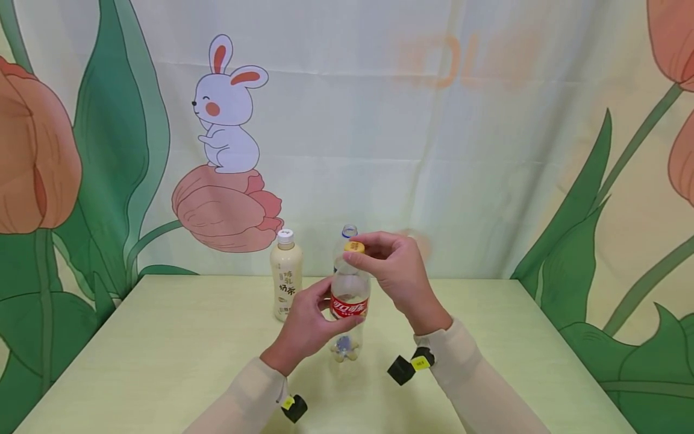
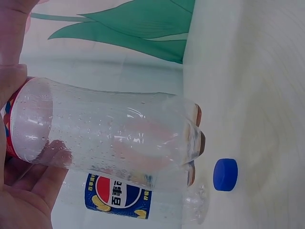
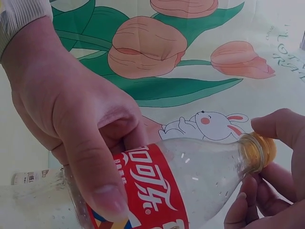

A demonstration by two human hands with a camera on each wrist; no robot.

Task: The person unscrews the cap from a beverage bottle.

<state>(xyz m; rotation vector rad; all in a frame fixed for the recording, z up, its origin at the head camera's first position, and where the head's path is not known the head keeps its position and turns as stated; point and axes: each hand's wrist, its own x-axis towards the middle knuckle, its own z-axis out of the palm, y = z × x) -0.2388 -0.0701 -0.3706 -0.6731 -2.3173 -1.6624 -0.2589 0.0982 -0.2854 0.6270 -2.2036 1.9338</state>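
Note:
My left hand (image 1: 309, 322) grips a clear plastic cola bottle (image 1: 349, 308) round its red label, and the bottle stands upright in front of me. Thumb and fingers of my right hand (image 1: 398, 271) pinch a yellow cap (image 1: 355, 246) at the bottle's mouth. In the right wrist view the cap sits over the neck, with the thumb on one side and fingertips on the other. Droplets cling inside the cola bottle, and no drink shows in it. Its base appears above the tabletop in the left wrist view.
Behind the cola bottle stands an uncapped clear bottle (image 1: 349, 231) with a blue neck ring and a blue label. A blue cap (image 2: 225, 174) lies on the table near it. To the left is a full milk tea bottle (image 1: 286, 274) with a white cap. A printed curtain hangs behind the table (image 1: 466, 337).

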